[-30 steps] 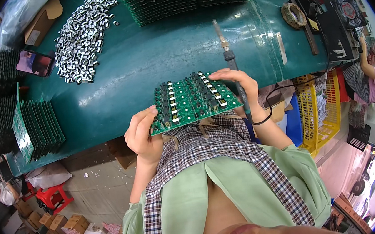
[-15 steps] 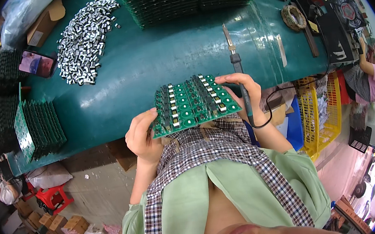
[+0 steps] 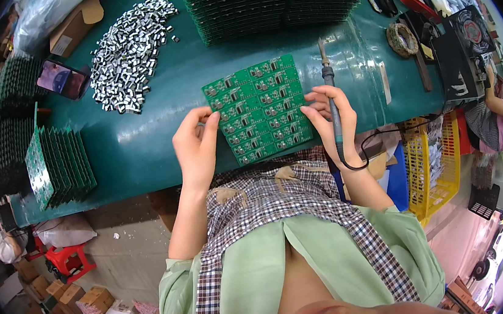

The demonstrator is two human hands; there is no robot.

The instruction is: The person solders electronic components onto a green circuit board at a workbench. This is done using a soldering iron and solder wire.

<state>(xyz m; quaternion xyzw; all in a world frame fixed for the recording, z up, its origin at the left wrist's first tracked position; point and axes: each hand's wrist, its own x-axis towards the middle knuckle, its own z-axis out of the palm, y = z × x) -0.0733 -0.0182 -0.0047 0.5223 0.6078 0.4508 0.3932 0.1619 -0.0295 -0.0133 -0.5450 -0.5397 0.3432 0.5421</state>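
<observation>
A green circuit board panel (image 3: 259,112) with rows of repeated small circuits lies nearly flat at the table's front edge, in front of my body. My left hand (image 3: 198,141) is closed at its left edge, thumb and fingers pinching near the upper left side. My right hand (image 3: 336,117) has its thumb and fingertips at the right edge. A soldering iron (image 3: 335,114) rests in that same hand, its handle between thumb and fingers. The tip points away from me, and the black cable loops below the wrist. Whether the board touches the table everywhere, I cannot tell.
Small white-and-dark components (image 3: 131,59) form a heap at the back left. Stacked circuit boards (image 3: 284,0) stand at the back; more boards (image 3: 59,165) stand at left. A phone (image 3: 62,79), solder coil (image 3: 402,40), black fan unit (image 3: 465,36) and yellow crate (image 3: 430,169) surround the workspace.
The board has turned over from its component-studded side to a flatter side, and it has moved away from me onto the table area. Both hands moved with it; the iron stayed in my right hand.
</observation>
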